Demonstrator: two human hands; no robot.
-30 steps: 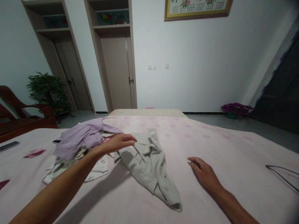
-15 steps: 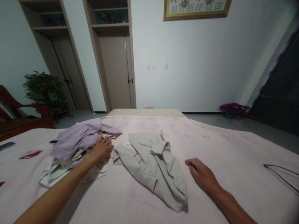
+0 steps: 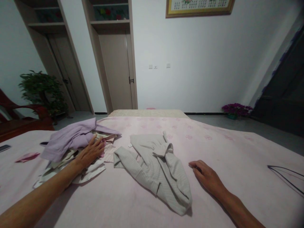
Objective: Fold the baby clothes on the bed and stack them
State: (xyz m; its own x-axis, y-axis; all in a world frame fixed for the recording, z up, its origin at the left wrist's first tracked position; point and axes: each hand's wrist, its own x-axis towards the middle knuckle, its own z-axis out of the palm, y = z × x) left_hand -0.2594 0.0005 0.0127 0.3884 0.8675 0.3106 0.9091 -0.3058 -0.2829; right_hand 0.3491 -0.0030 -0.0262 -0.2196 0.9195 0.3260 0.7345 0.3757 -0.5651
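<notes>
1. The bed [image 3: 213, 148] fills the foreground and carries every garment.
2. The pile of clothes [image 3: 71, 152] lies on the bed's left part.
3. The left hand [image 3: 91, 152] rests flat on top of that pile.
4. The crumpled shirt [image 3: 154, 167] lies at the bed's centre, just right of the pile and apart from it.
5. The right hand [image 3: 207, 177] lies on the bed, just right of the shirt, not touching it.
6. A clothes hanger [image 3: 287, 177] lies on the bed at the far right edge.
7. A phone [image 3: 4, 148] lies at the bed's far left edge.
8. Behind the bed stands the wall; the doors [image 3: 118, 72] are left of centre.
9. A potted plant [image 3: 42, 91] stands on the floor at left, before the doors.
10. A flower pot [image 3: 236, 110] sits on the floor at right, against the wall.
</notes>
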